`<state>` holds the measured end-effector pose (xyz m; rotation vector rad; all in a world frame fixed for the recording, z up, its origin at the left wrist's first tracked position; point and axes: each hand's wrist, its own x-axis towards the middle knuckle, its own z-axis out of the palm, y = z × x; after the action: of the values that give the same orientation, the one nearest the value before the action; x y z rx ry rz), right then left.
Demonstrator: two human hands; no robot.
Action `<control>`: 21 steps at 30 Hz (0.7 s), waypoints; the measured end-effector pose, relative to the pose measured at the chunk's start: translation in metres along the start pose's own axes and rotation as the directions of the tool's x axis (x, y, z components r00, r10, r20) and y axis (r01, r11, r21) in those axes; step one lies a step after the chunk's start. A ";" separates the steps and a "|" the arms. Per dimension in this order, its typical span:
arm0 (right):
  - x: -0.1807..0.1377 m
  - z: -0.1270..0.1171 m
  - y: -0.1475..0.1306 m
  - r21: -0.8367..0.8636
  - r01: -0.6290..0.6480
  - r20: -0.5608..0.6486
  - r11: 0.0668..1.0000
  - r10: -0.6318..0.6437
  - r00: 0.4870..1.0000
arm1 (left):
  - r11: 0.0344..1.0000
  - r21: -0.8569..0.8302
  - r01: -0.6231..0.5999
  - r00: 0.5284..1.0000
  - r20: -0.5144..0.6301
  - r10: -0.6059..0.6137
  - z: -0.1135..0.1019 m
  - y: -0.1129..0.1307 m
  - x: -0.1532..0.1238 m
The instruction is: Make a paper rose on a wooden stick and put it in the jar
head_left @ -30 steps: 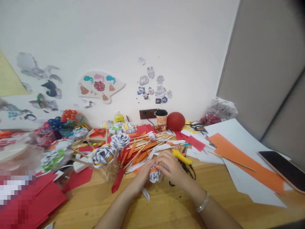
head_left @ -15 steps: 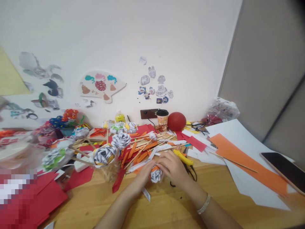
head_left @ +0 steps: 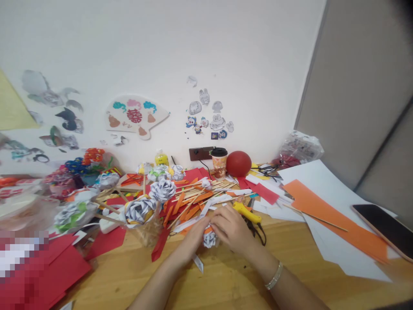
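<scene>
Between my two hands is a paper flower of white, grey-edged petals with some orange at its top. My left hand holds it from the left, fingers closed against its upper side. From the right, my right hand pinches at the orange part; the fingertips are partly hidden. Just past my right hand lies a yellow glue gun with a black cord. A narrow white paper strip lies on the table beneath my left hand.
Bunches of paper flowers stand at left, near red paper sheets. Wooden sticks and orange strips lie ahead. A paper cup and red balloon-like ball stand by the wall. White sheets, orange paper and a phone lie right.
My right hand has shifted slightly at the flower and its fingers are curled closer over the orange part. The view has moved a little; the flower stays between my hands.
</scene>
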<state>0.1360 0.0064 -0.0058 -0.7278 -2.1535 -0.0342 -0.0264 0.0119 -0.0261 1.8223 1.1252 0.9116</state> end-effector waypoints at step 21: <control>0.001 -0.001 0.000 0.072 -0.243 -0.160 0.967 0.252 0.955 | 0.810 -0.531 0.247 0.963 0.040 -0.268 0.007 0.037 -0.004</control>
<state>0.1365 0.0068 -0.0046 -0.9270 -1.8838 0.0892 -0.0092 -0.0045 0.0031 1.1694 0.9843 0.9780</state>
